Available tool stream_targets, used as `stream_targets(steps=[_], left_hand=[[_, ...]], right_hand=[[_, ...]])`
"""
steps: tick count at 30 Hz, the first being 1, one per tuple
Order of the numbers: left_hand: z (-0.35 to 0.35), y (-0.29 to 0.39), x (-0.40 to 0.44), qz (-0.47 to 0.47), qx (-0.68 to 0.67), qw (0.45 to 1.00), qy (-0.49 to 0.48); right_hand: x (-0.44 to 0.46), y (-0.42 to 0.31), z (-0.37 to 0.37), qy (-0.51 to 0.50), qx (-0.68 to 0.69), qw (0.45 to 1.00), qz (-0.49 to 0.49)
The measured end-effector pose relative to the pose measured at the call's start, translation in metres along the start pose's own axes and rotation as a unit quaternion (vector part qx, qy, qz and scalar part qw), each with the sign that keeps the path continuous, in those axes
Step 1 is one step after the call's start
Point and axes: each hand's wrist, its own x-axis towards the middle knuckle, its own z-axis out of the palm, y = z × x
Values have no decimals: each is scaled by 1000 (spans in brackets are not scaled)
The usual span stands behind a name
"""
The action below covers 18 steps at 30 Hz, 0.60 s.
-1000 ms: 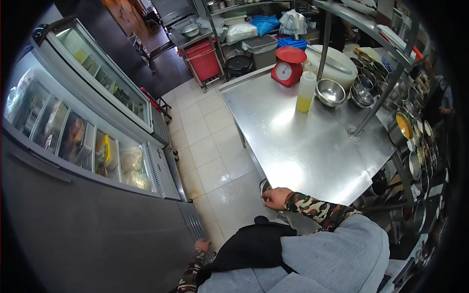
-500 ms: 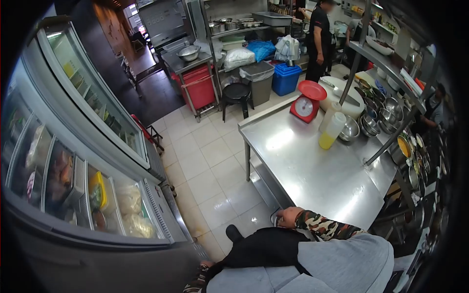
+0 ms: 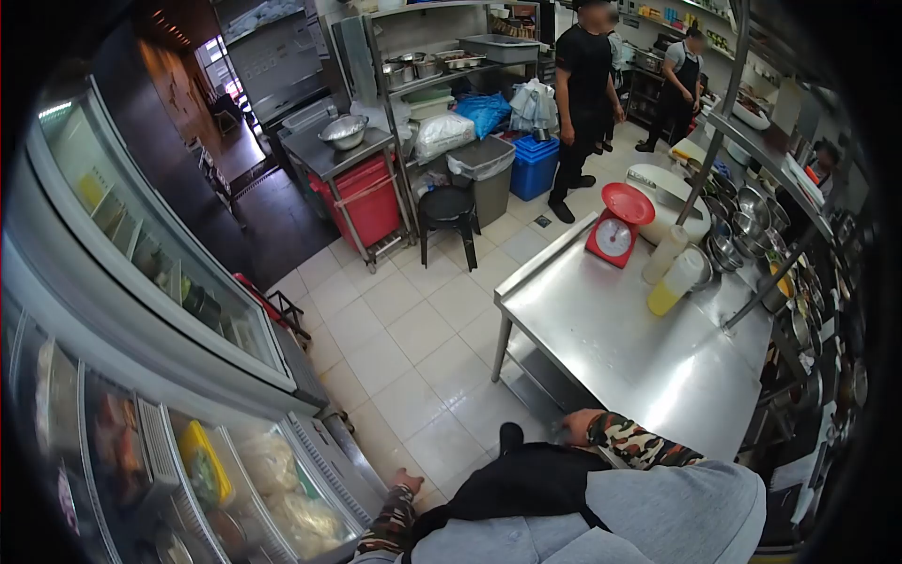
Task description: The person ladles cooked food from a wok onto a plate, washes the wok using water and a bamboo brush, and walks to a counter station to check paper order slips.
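Observation:
My right hand [image 3: 584, 426], in a camouflage sleeve, is low beside the front edge of the steel table [image 3: 620, 348]. Its fingers are closed around a small greyish thing, too blurred to name. My left hand [image 3: 407, 481] hangs low on the other side of my body, close to the base of the glass-door fridge [image 3: 329, 461]. Its fingers look loosely apart and nothing shows in them. Behind the fridge glass are bagged food [image 3: 301, 517] and a yellow-rimmed tray [image 3: 209, 461].
On the table stand a red scale [image 3: 613, 235], a squeeze bottle of yellow liquid [image 3: 675, 282] and a large white tub [image 3: 691, 221]. A black stool [image 3: 447, 214] and a blue bin [image 3: 534, 169] stand ahead on the tiled floor. A person in black [image 3: 584, 94] stands beyond the table.
My view has shifted forward and turned. My left hand has come out further past my body. My right hand stays low by the table edge. The person in black now faces more this way.

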Motion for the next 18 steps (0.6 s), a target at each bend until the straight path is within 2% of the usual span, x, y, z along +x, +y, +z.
stream_targets(steps=[2, 4, 5, 7, 9, 10, 15, 18], left_hand=[[4, 4, 19, 16, 56, 994, -92], [31, -29, 70, 229, 243, 928, -168], [18, -23, 74, 225, 250, 927, -165], [-16, 11, 62, 40, 135, 964, -224], [-34, 3, 76, 70, 135, 967, -202], [-44, 3, 88, 86, 154, 964, -197], [-99, 23, 140, 124, 202, 954, -183], [-119, 51, 160, 197, 244, 926, -210]], right_hand=[[19, 8, -7, -1, -4, 1000, 9], [39, 15, -25, 42, 49, 998, 10], [47, 17, -36, 76, 96, 992, 13], [65, 22, -66, 84, 96, 992, 19], [91, 30, -91, -31, 84, 996, 21], [96, 28, -107, -59, 136, 988, 37], [154, 33, -136, 11, 100, 994, -48], [178, 30, -156, 51, 103, 989, -94]])
